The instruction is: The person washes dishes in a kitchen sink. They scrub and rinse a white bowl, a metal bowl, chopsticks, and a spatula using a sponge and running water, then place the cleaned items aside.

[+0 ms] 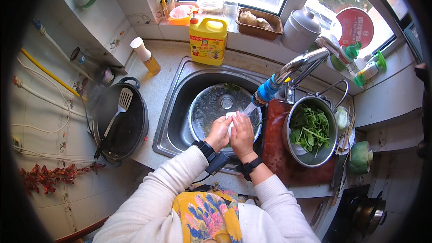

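Over the sink (180,108), my left hand (219,133) grips a small white object (231,124), too covered to identify. My right hand (242,132) lies flat against its right side, fingers together and pointing up. Water runs from the faucet (287,69) with a blue fitting onto my right fingertips. Beneath both hands a round metal basin (199,103) holds water and some green leaf bits. To the right, a metal pot (288,141) with leafy greens (310,130) stands on a reddish-brown cutting board (275,162).
A yellow detergent jug (208,45) stands behind the sink, an oil bottle (146,57) to its left. A black wok (130,135) with a slotted spatula (125,100) sits farther left. At right are a green squash (358,158) and a plate with chopsticks (349,138).
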`<state>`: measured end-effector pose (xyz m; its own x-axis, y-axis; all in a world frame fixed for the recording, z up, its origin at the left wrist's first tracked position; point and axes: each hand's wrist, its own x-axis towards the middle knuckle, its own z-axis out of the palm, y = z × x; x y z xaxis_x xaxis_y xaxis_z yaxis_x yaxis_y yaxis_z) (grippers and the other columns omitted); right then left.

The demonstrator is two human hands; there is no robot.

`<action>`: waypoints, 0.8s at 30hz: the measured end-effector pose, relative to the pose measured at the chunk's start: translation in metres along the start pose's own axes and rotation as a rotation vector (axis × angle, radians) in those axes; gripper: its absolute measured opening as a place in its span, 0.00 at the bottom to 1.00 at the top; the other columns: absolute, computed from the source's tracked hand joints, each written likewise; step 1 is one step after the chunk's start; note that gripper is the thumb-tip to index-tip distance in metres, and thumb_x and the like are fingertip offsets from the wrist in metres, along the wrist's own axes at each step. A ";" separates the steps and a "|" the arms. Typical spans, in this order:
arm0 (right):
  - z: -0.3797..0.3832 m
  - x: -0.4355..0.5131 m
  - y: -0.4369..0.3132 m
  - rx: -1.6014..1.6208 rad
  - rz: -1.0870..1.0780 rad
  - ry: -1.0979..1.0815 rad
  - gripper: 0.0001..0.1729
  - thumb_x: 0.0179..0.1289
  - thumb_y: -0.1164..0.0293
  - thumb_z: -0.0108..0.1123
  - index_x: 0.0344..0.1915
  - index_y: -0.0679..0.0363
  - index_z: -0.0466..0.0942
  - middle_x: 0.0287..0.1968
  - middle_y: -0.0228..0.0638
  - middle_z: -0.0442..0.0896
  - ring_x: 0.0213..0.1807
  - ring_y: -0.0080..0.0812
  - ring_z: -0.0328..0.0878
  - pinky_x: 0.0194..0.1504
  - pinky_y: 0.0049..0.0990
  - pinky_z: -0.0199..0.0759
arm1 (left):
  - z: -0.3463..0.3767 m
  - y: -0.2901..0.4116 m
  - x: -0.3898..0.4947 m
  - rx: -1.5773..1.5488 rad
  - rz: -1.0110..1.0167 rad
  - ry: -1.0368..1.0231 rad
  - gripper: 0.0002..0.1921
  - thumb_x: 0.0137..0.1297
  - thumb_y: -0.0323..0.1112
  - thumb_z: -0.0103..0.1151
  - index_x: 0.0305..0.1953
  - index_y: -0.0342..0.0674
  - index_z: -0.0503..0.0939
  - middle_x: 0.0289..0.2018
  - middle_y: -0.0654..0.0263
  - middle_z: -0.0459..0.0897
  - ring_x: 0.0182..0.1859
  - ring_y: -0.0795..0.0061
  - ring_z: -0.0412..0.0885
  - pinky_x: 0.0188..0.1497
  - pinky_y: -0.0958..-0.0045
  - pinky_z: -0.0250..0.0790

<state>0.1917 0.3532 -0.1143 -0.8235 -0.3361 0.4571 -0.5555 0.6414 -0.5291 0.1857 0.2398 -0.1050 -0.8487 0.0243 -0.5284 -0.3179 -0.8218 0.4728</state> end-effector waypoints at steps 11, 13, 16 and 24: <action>0.006 0.026 0.063 1.524 1.383 -0.362 0.24 0.72 0.59 0.39 0.49 0.68 0.74 0.42 0.41 0.82 0.44 0.38 0.79 0.48 0.34 0.72 | 0.004 0.022 -0.022 0.181 -0.091 -0.139 0.11 0.70 0.33 0.49 0.46 0.31 0.74 0.40 0.61 0.81 0.43 0.73 0.79 0.49 0.70 0.70; 0.008 0.017 0.054 1.627 1.402 -0.305 0.25 0.73 0.54 0.37 0.55 0.60 0.71 0.49 0.41 0.78 0.49 0.40 0.76 0.51 0.41 0.70 | 0.006 0.020 -0.019 0.207 -0.012 -0.117 0.11 0.70 0.34 0.49 0.46 0.32 0.74 0.40 0.62 0.80 0.43 0.72 0.78 0.49 0.70 0.70; 0.008 0.008 0.038 1.759 1.516 -0.176 0.26 0.72 0.48 0.35 0.62 0.47 0.65 0.60 0.40 0.70 0.58 0.45 0.68 0.51 0.54 0.67 | 0.007 0.009 -0.014 0.243 0.144 -0.118 0.12 0.70 0.35 0.49 0.46 0.32 0.75 0.42 0.62 0.80 0.42 0.71 0.79 0.47 0.70 0.71; -0.014 0.015 0.027 1.217 1.010 -0.247 0.33 0.68 0.51 0.51 0.66 0.50 0.54 0.61 0.40 0.66 0.58 0.46 0.69 0.46 0.56 0.70 | -0.005 -0.005 -0.021 1.669 0.306 -0.480 0.25 0.61 0.38 0.56 0.59 0.34 0.68 0.49 0.46 0.78 0.55 0.51 0.75 0.55 0.58 0.68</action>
<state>0.1659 0.3750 -0.1119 -0.8237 -0.3096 -0.4751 0.5458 -0.2056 -0.8123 0.2079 0.2405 -0.1000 -0.8955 0.3973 -0.2008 0.0692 0.5698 0.8188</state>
